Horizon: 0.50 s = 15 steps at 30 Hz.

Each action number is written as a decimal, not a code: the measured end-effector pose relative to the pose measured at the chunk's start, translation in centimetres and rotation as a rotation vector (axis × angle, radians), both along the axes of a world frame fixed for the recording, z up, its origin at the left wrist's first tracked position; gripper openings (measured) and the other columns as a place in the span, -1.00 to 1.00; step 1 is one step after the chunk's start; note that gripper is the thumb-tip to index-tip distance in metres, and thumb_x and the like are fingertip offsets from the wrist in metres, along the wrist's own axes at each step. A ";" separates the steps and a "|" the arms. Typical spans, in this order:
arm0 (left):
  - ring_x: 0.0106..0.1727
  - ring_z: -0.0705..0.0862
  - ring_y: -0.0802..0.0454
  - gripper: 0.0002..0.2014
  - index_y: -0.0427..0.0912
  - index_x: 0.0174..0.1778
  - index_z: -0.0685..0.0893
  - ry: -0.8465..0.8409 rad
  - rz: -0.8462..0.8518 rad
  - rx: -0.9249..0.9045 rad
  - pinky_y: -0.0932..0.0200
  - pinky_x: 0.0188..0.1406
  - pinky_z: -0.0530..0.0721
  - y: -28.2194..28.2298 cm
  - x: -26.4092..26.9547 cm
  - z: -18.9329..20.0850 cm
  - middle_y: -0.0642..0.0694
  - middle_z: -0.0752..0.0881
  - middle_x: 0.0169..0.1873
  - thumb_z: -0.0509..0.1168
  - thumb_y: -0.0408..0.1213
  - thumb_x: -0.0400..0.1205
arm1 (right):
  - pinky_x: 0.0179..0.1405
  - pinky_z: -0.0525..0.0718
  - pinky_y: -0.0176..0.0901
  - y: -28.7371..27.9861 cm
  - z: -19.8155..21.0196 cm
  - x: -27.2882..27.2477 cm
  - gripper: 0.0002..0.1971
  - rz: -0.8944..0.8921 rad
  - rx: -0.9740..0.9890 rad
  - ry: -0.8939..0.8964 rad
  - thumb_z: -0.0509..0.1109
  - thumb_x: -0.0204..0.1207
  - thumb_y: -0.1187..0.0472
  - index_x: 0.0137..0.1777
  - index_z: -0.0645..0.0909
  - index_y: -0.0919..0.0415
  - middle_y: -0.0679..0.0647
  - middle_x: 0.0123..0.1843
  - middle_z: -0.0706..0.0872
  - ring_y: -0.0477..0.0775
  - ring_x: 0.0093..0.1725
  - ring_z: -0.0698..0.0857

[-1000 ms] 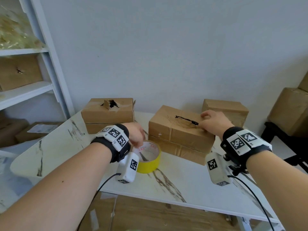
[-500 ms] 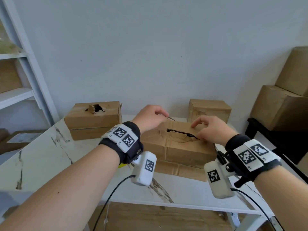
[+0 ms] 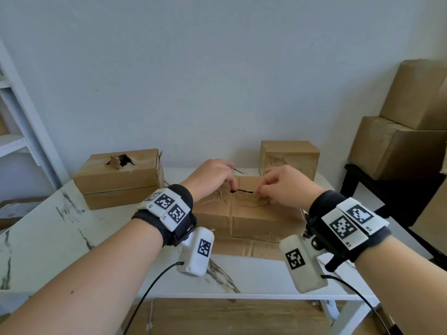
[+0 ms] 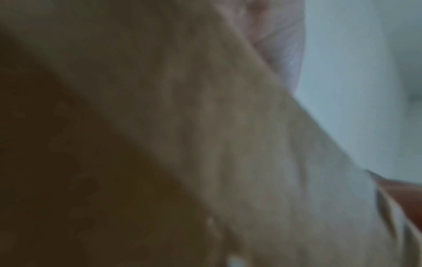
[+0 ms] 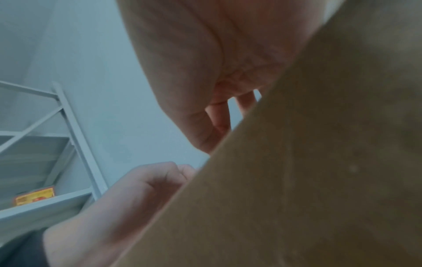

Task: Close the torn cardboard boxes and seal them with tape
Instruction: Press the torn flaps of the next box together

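The middle cardboard box (image 3: 244, 213) lies on the white marble table (image 3: 60, 226) with a dark slit tear (image 3: 243, 191) in its top. My left hand (image 3: 232, 187) has curled fingers on the tear's left end. My right hand (image 3: 260, 189) pinches the cardboard at the right end. A second box (image 3: 118, 180) at the left has a ragged hole (image 3: 122, 160) on top. A third box (image 3: 289, 157) stands behind at the right. The right wrist view shows the box (image 5: 319, 162) close up, my left hand (image 5: 157, 180) curled, and my right hand (image 5: 205, 72). The left wrist view is blurred cardboard (image 4: 205, 144). The tape roll is hidden.
A white shelf unit (image 3: 14, 141) stands at the left. Large stacked boxes (image 3: 399, 146) rest on a black stand (image 3: 377, 189) at the right. The table's front edge (image 3: 242, 296) runs just below my wrists, with wooden floor under it.
My left hand left the yellow tape roll and moved right onto the middle box. The right hand slid left along the tear. Both hands now sit at the tear's ends.
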<state>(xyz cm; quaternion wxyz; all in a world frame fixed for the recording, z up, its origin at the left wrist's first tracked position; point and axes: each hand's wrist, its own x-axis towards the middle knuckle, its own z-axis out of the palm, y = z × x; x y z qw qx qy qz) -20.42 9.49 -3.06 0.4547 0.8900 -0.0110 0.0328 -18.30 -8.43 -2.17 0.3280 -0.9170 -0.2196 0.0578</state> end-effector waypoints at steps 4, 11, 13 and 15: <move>0.37 0.42 0.17 -0.73 -0.17 -0.47 0.73 0.018 -0.070 0.070 0.23 0.22 0.23 -0.2 -0.3 0.1 0.14 0.50 0.42 0.23 -0.30 0.52 | 0.28 0.37 -0.16 -0.3 0.8 0.0 -0.51 0.063 -0.182 0.076 0.28 0.61 -0.06 -0.01 0.72 0.45 0.07 0.45 0.55 0.04 0.47 0.48; 0.52 0.28 0.08 -0.57 0.09 -0.57 0.58 -0.091 -0.202 0.617 0.12 0.48 0.23 -0.2 -0.4 0.6 0.09 0.47 0.47 0.15 -0.17 0.67 | 0.35 0.43 -0.05 1.0 -0.3 0.1 -0.54 0.014 -0.296 -0.007 0.18 0.66 -0.05 0.03 0.74 0.35 0.16 0.43 0.54 0.17 0.45 0.47; 0.39 0.38 0.08 -0.54 0.14 -0.63 0.46 -0.166 -0.184 0.616 0.14 0.34 0.34 0.0 -0.4 0.1 0.06 0.56 0.34 0.18 -0.18 0.65 | 0.30 0.44 -0.08 1.2 -0.5 0.2 -0.57 -0.019 -0.280 -0.011 0.22 0.64 -0.04 0.02 0.74 0.32 0.13 0.47 0.51 0.15 0.44 0.47; 0.19 0.48 0.11 -0.58 0.07 -0.63 0.46 -0.233 -0.160 0.611 0.21 0.08 0.39 0.2 -0.4 -0.7 0.07 0.60 0.17 0.25 -0.17 0.61 | 0.15 0.47 -0.14 1.1 -0.8 0.4 -0.63 -0.068 -0.241 -0.009 0.31 0.58 -0.03 0.00 0.72 0.31 0.11 0.40 0.59 0.11 0.39 0.52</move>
